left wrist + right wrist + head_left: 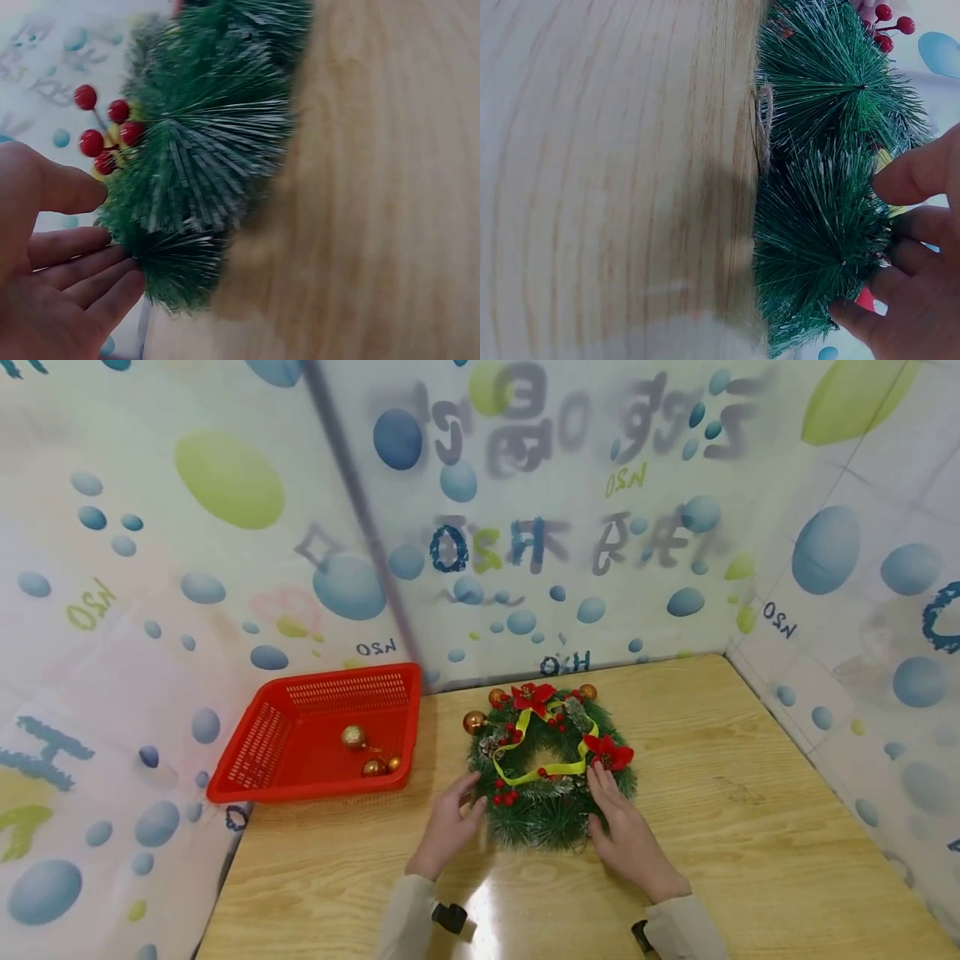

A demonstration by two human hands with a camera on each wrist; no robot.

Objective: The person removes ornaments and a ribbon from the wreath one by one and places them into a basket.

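Note:
A green Christmas wreath (551,822) lies on the wooden table, trimmed with a yellow ribbon (562,769), two red poinsettias (609,753), red berries (91,142) and copper baubles (474,722). At its left edge, my left hand (447,827) touches the needles with fairly straight fingers, the thumb apart from them. On the opposite side my right hand (628,835) rests against the wreath, fingertips by the lower poinsettia. A loop of twine (766,127) shows at the near rim in the right wrist view. Some right fingertips are hidden among the needles.
To the left stands a red plastic basket (315,795) with a pale gold bauble (354,736) and two darker gold ones in it. Printed sheeting (525,485) with blue and green dots rises behind and beside the table (750,860).

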